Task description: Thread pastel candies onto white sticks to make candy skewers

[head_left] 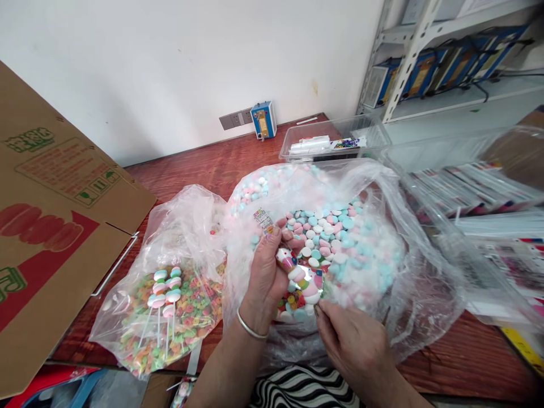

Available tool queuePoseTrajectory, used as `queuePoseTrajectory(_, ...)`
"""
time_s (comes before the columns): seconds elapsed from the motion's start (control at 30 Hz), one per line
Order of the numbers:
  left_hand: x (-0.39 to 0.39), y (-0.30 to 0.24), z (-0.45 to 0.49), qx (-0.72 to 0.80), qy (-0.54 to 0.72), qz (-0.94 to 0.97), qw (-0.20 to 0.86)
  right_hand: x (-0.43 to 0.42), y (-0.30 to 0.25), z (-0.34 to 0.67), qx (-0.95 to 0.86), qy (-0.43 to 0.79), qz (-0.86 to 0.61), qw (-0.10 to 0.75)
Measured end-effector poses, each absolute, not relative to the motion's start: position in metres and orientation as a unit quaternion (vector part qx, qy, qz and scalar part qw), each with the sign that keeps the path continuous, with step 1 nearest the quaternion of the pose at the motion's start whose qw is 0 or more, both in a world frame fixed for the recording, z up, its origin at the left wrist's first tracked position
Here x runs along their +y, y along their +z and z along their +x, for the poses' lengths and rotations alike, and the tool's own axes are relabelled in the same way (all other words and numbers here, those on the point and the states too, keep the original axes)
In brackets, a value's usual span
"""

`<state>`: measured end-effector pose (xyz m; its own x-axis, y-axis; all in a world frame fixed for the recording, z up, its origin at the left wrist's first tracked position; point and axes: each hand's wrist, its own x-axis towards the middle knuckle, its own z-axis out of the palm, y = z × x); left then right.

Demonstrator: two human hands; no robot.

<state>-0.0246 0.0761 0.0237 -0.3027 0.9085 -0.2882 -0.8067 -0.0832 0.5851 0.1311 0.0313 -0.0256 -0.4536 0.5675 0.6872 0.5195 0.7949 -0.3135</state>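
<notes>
My left hand (268,269), with a bangle at its wrist, is closed on a small transparent candy bag (301,273) printed with coloured dots. Pastel candies show at the bag, but I cannot tell which are inside it and which lie behind. My right hand (357,334) is pinched at the bag's lower right edge; what its fingertips hold is hidden. Below both hands lies a large plastic sack (386,226) of pink, white and blue candies (317,232). To the left, several candy skewers (165,292) on white sticks rest on a sack of colourful ring-shaped pieces (199,300).
A cardboard box (63,215) stands at the left. Behind the sacks is a transparent tray (293,144) with packets, and a blue device (263,120) sits by the wall. Bins of printed packaging (505,255) and a metal shelf (408,62) are at the right.
</notes>
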Motion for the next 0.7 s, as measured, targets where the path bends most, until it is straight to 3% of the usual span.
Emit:
queuePoseTrajectory(0.27, 0.063, 0.016, 0.005, 0.320, 0.732, -0.014, 0.601, 0.036, -0.024, 0.131, -0.848, 0.046, -0.346, 0.400)
queuePoseTrajectory(0.37, 0.064, 0.016, 0.000, 0.307, 0.739, -0.061, 0.597, 0.037, -0.023, 0.133, -0.807, 0.239, -0.378, 0.386)
queuePoseTrajectory(0.53, 0.064, 0.017, -0.004, 0.296, 0.748, -0.049, 0.592, 0.037, -0.018, 0.131, -0.481, 0.754, -0.352, 0.277)
queuePoseTrajectory(0.63, 0.060, 0.017, 0.000, 0.289, 0.747, -0.001, 0.599, 0.038, -0.016, 0.130, -0.377, 0.826, -0.329, 0.258)
queuePoseTrajectory(0.7, 0.059, 0.018, 0.002, 0.304, 0.748, 0.014, 0.590, 0.039, -0.017, 0.131, -0.485, 0.747, -0.346, 0.294)
